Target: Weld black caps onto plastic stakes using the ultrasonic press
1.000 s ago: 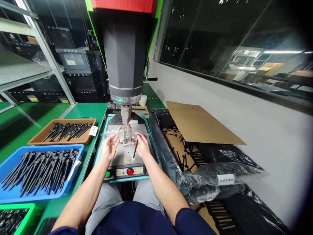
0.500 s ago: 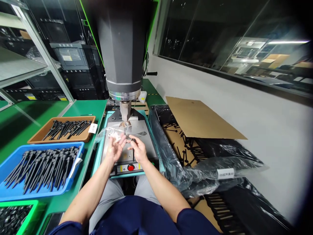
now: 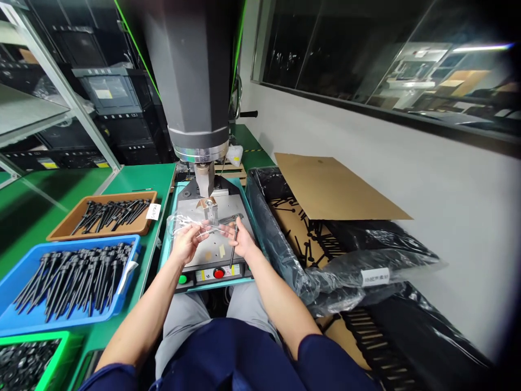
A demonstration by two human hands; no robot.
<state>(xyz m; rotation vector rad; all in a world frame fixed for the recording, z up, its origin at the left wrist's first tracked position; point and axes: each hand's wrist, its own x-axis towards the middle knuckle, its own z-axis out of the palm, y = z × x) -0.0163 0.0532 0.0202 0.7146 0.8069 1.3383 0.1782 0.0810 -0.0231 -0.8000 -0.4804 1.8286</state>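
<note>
A clear plastic bag (image 3: 179,221) hangs from my left hand (image 3: 188,242), whose fingers are closed on it over the machine's plate. The bag's thin edge stretches across toward my right hand (image 3: 243,239). My right hand holds a black rod-like part (image 3: 233,247), tilted and pointing down. Beyond my hands, a small metal fixture (image 3: 209,209) stands on the metal plate (image 3: 195,255), under the tip of the press head (image 3: 204,179). A dark slim piece lies on the plate behind my right fingers.
Left on the green table (image 3: 142,176) are an orange tray (image 3: 61,232), a blue tray (image 3: 36,250) and a green bin (image 3: 65,353), all holding black parts. At right, a plastic-lined box (image 3: 260,217) carries a cardboard sheet (image 3: 337,190). Red button (image 3: 218,273) and green button (image 3: 182,279) sit in front.
My hands have moved apart slightly, my right hand shifting right with the black part. The bag is now stretched between them, and my left fingers have closed. The view has shifted a little.
</note>
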